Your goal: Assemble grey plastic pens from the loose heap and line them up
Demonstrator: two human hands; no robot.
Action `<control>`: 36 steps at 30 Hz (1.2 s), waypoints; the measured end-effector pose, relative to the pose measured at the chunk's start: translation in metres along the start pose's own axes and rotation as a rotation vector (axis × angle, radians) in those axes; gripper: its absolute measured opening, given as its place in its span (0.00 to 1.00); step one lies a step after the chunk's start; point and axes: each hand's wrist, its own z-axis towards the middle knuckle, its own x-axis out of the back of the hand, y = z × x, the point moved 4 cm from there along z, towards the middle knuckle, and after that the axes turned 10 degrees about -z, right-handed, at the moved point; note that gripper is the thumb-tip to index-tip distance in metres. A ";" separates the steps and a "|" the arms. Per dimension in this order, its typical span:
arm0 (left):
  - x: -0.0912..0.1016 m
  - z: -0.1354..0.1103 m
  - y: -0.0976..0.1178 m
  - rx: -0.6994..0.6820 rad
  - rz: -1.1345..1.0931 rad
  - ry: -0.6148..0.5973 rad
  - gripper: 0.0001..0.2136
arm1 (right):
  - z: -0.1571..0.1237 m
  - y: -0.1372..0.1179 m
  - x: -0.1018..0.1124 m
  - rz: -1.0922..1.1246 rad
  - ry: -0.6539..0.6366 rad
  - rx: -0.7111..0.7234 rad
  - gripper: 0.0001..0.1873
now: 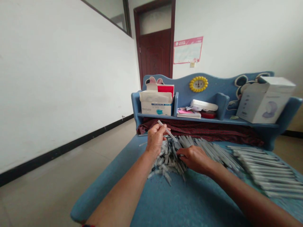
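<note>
My left hand is closed around a thin grey pen barrel, held up at an angle above the blue desk. My right hand lies palm down on a loose pile of small grey pen parts, fingers curled into the pile; what they grip is hidden. To the right of the hands, several grey pens lie side by side, and a further row of pens lies at the far right of the desk.
The desk's blue back shelf carries a box of face masks, books and papers, a yellow clock and a white carton. A red checked cloth lies under the shelf. A brown door stands behind.
</note>
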 end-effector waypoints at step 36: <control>-0.040 -0.039 0.013 -0.619 0.932 -0.474 0.09 | -0.036 0.077 0.118 1.011 0.909 -0.288 0.08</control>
